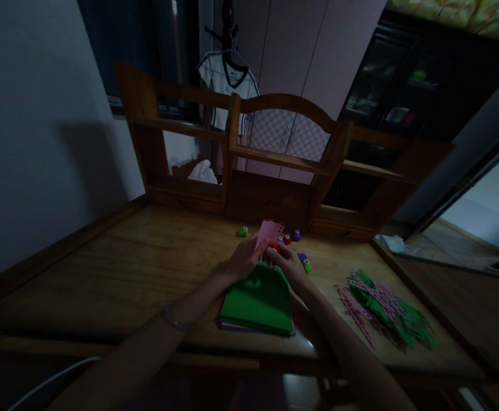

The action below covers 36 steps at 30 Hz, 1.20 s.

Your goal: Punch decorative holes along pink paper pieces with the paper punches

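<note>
My left hand (246, 260) is closed on a piece of pink paper (270, 230), which stands up above my fingers with small notches or holes along its edges. My right hand (291, 267) has its fingers closed around a small red craft punch (274, 247) at the paper's lower right edge. Just below both hands lies a stack of coloured paper with a green sheet (256, 302) on top. Beyond them are more small punches: a green one (243, 232), a red one (288, 240) and a purple one (297, 235). Another green punch (306, 266) sits beside my right hand.
A heap of punched green and pink paper strips (382, 305) covers part of the wooden table (147, 262) on the right. A wooden shelf unit (270, 197) stands along the back edge. Behind it hangs a white shirt (221, 77). The room is dim.
</note>
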Tool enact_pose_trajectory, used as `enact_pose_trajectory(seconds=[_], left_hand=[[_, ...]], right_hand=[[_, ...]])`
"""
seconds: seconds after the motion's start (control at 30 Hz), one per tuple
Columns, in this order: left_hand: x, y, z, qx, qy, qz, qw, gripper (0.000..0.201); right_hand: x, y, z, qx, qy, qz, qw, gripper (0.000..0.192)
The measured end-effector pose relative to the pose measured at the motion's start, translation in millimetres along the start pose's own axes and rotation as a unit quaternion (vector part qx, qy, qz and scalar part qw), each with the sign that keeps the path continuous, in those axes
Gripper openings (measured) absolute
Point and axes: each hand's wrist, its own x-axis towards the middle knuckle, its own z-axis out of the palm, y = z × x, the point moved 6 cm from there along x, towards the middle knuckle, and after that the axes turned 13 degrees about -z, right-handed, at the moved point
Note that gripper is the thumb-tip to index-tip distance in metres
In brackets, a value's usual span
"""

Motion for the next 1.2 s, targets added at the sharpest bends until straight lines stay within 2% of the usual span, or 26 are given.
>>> enact_pose_trajectory(seconds=[0.33,0.5,0.7,0.8,1.0,1.2], left_hand=[[1,-3,2.3,0.008,-0.008,-0.008,1.0,0.044],[0,-3,4.1,0.01,-0.027,-0.002,1.0,0.041],[-3,-14,1.6,0.022,-0.037,-0.081,0.996,0.045],[-3,-17,1.8,0.018,-0.034,-0.094,0.995,0.045],[1,-15,3.1,0.004,-0.014,-0.055,0.998,0.039],[1,-9,0.5,-0.01,-0.021,-0.04,0.999,0.039]], right_hand=[[-1,0,3,0.032,0.013,0.001,0.999,0.025],[-2,1,2,0.043,0.041,-0.003,0.998,0.025],[-3,9,0,0.056,0.058,0.015,0.997,0.025],[-3,11,-2,0.063,0.066,0.02,0.996,0.025],[-2,10,-4,0.047,0.082,0.013,0.995,0.029],[0,2,-2,0.017,0.052,-0.001,0.999,0.032]])
